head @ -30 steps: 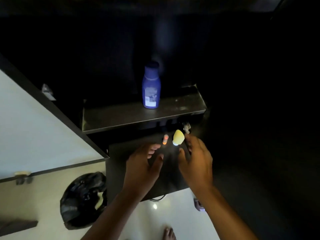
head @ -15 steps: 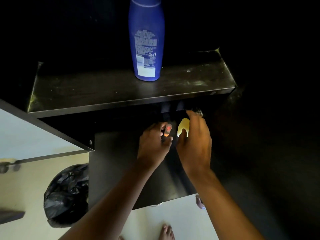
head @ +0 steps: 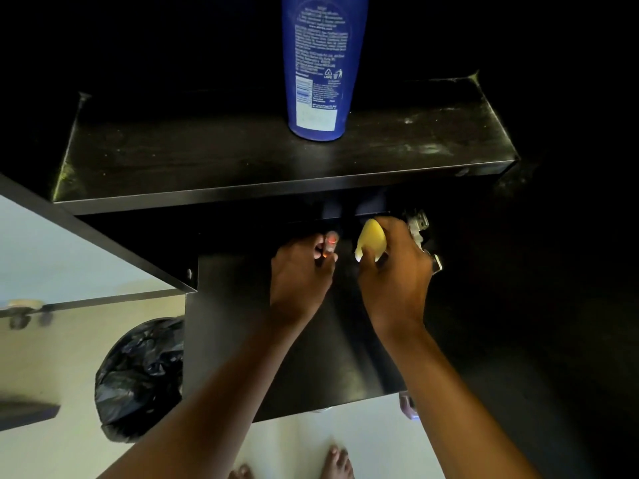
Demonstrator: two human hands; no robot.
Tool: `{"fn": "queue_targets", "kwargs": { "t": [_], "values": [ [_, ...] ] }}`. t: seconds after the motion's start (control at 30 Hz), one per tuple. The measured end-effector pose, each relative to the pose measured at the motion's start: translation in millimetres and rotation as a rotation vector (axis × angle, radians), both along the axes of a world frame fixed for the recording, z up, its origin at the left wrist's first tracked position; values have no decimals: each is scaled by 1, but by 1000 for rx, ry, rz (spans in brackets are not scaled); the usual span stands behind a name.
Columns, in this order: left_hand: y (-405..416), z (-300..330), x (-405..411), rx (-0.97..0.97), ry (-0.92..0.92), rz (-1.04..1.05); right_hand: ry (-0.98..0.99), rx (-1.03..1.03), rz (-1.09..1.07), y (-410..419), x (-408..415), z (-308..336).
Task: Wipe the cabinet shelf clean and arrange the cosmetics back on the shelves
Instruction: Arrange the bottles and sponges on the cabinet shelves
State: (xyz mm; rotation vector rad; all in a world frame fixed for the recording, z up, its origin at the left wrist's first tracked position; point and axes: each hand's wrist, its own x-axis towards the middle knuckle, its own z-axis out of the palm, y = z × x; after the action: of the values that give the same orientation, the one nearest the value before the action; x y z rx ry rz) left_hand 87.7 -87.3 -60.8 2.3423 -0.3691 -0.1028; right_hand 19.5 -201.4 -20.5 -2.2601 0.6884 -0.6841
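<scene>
Blue bottle [head: 320, 69] upright on dusty dark shelf [head: 207, 160], top cut off. Below shelf, left hand [head: 299, 274] fingers pinch small orange-tipped tube [head: 330, 244]; right hand [head: 394, 267] fingers curl on yellow sponge [head: 370, 238], partly hidden.

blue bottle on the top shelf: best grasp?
Take the blue bottle round its lower body, coming from the front. It stands upright near the upper shelf front edge, with open shelf on both sides, and its cap is out of frame. Both hands are busy below.
</scene>
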Motion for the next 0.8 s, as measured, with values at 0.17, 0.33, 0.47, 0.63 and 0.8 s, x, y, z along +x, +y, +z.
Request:
{"fn": "queue_targets", "kwargs": {
  "t": [0.17,0.33,0.47,0.63,0.8],
  "values": [
    [16,3,16,71,14,101,-7,65,60,12,18,-4],
    [17,1,19,65,30,107,28,48,97,19,26,-10],
    [21,-2,17,49,56,135,16,52,103,20,22,-6],
    [36,37,-20,-202,13,159,-37,76,159,29,4,39],
    [53,111,-51,-353,28,-39,-94,82,234,42,-24,112]
  ]
}}
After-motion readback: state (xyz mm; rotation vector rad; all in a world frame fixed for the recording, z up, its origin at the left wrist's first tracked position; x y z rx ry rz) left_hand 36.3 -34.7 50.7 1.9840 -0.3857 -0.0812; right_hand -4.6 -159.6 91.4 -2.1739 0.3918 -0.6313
